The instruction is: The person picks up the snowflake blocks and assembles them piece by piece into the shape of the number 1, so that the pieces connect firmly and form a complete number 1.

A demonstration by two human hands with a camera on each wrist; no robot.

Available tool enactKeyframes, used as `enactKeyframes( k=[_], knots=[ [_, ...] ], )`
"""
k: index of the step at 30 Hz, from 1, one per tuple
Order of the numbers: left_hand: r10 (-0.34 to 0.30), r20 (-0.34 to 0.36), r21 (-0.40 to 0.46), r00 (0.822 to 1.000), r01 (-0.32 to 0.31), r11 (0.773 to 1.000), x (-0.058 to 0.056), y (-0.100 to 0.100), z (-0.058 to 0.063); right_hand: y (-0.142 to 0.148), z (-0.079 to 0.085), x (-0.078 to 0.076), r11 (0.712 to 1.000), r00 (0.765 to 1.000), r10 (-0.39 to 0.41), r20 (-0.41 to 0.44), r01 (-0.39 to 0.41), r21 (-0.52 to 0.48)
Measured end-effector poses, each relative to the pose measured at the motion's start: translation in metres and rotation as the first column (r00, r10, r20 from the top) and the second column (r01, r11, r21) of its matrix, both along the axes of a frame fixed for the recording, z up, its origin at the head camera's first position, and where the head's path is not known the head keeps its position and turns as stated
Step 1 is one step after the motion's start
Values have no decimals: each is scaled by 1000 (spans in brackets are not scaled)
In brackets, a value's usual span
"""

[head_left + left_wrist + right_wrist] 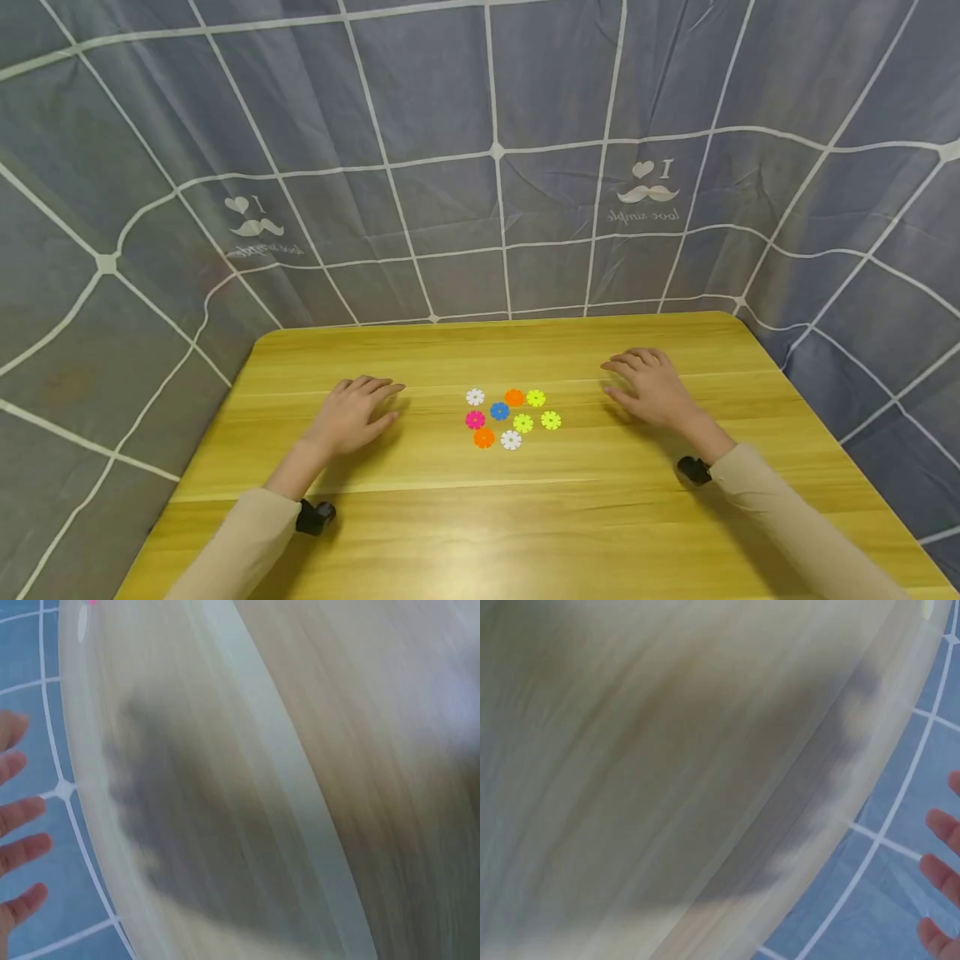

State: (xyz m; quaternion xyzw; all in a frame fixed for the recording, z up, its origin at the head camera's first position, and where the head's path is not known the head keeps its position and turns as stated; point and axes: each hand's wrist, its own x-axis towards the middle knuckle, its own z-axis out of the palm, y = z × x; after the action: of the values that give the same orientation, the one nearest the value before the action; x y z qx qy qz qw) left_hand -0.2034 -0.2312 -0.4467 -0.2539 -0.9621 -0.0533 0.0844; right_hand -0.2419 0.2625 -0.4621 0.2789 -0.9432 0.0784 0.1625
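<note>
Several small notched plastic discs lie flat in a loose cluster at the middle of the table. Among them are a pink disc (pixel 475 420), a blue disc (pixel 499 411), an orange disc (pixel 483 438), a second orange disc (pixel 513 398), a white disc (pixel 511 440), another white disc (pixel 475 397) and yellow-green discs, one a yellow disc (pixel 551 421) at the right. My left hand (pixel 354 417) hovers left of the cluster, fingers spread and holding nothing. To the right of the discs, my right hand (pixel 651 392) is also raised with relaxed, spread fingers and nothing in it. Neither hand touches a disc.
A wood-grain table (pixel 450 508) carries the discs. Grey curtain (pixel 442 100) with white grid lines hangs behind it and along both sides. Dark wrist cameras are strapped at each sleeve cuff, such as the left camera (pixel 315 517).
</note>
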Motion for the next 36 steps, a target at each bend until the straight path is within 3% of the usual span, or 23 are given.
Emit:
enactKeyframes(
  k=[5,8,14,17,24,30,36],
  knots=[
    [45,6,50,999,-45,998,1,11,-1,-9,0,4,999,1000,-10,-7,10,-38],
    [79,46,117,996,-84,990,1,19,-3,-15,-1,8,997,1000,-23,7,24,-71],
    [149,212,258,966,-203,945,0,41,-6,-32,-3,17,988,996,-60,62,69,-140],
    [159,257,321,953,-239,916,-1,51,-11,-41,-5,20,976,990,-81,111,101,-191],
    [147,333,445,931,-293,846,-3,71,-25,-54,-12,22,927,938,-75,339,190,-323],
    [110,411,512,905,-329,794,-8,83,-30,-64,-16,21,898,899,-24,437,211,-386],
    [80,431,535,899,-326,780,-11,93,-31,-71,-22,19,884,878,8,479,217,-413]
  ],
)
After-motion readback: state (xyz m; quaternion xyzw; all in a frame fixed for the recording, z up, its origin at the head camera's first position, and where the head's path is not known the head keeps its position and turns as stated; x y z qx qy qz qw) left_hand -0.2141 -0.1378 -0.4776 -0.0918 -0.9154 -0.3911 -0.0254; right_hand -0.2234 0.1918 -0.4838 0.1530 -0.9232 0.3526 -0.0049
